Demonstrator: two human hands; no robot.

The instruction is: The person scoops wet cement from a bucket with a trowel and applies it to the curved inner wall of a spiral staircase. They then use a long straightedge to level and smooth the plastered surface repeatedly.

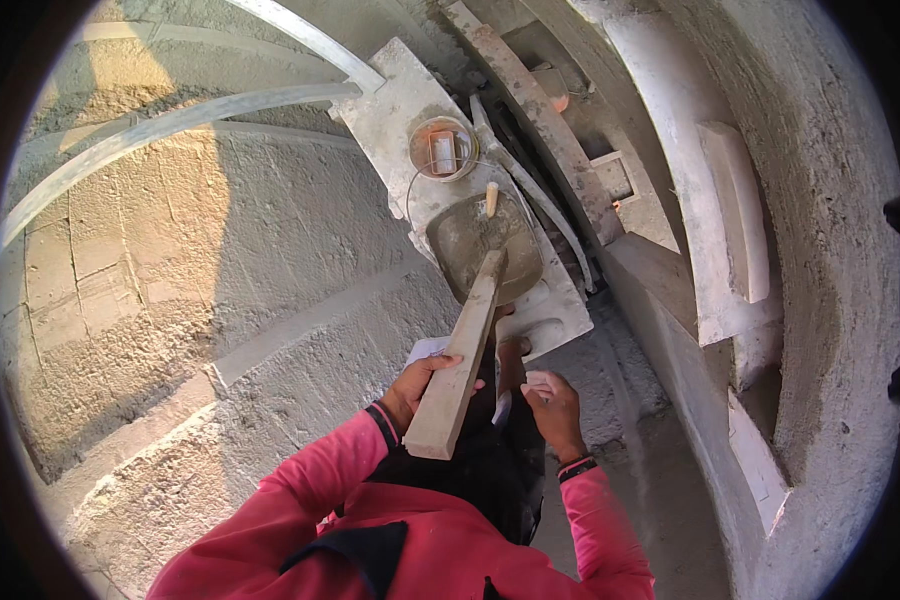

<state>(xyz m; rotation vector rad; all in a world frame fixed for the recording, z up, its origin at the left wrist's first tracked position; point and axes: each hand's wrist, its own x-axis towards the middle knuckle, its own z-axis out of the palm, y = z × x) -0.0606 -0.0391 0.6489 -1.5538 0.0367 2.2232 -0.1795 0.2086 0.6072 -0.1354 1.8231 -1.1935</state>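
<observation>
My left hand (415, 390) grips a long, straight, pale mortar-dusted bar (460, 370) near its lower end. The bar slants forward, its far tip over a square mortar-coated basin (454, 238). Just right of the bar my right hand (555, 410) is closed, fingers curled, and I cannot make out anything in it. A short light handle (491, 198) sticks up in the basin. Beyond it a round bucket (425, 152) with a wire handle and a small rectangular object inside stands on the same dusty board (385, 80). My legs are partly hidden below the bar.
Long curved strips (150, 126) cross the upper left above a rough curved plastered surface (140, 230). At right, a dusty plank (510, 75), a low concrete ledge (660, 300) and curved pale pieces (720, 310) line a curved wall (820, 260). Loose lengths lie beside the board.
</observation>
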